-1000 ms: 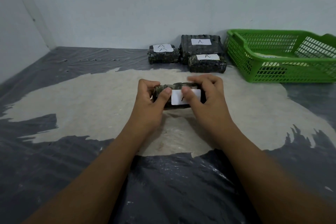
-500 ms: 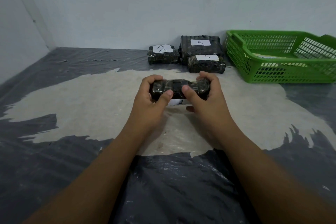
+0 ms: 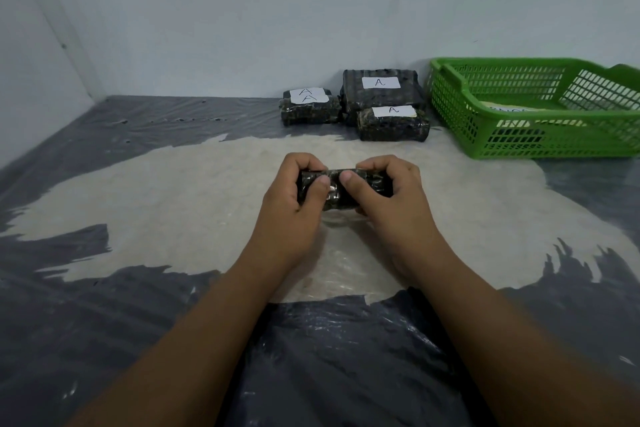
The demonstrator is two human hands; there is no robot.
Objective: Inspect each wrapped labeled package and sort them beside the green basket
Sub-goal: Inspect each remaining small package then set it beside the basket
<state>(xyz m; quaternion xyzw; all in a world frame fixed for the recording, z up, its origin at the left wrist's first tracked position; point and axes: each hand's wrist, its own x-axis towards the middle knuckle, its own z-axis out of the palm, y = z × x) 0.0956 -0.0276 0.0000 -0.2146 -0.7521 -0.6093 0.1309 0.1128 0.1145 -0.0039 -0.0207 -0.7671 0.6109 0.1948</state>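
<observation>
A small dark wrapped package (image 3: 337, 192) is held above the floor between both hands. My left hand (image 3: 292, 204) grips its left end and my right hand (image 3: 394, 204) grips its right end, thumbs on the near face. Its white label is hidden from view. The green basket (image 3: 540, 135) stands at the far right by the wall. To its left lie three dark wrapped packages with white "A" labels: a small one (image 3: 308, 111), a large one (image 3: 381, 90) against the wall, and another small one (image 3: 393, 125) in front of it.
Grey plastic sheeting (image 3: 104, 340) covers the floor, with a pale worn patch (image 3: 173, 204) in the middle. White walls close off the back and left. Something pale lies inside the basket.
Both hands have rolled the held package over, so its white label, which faced me a second ago, has turned down and out of sight.
</observation>
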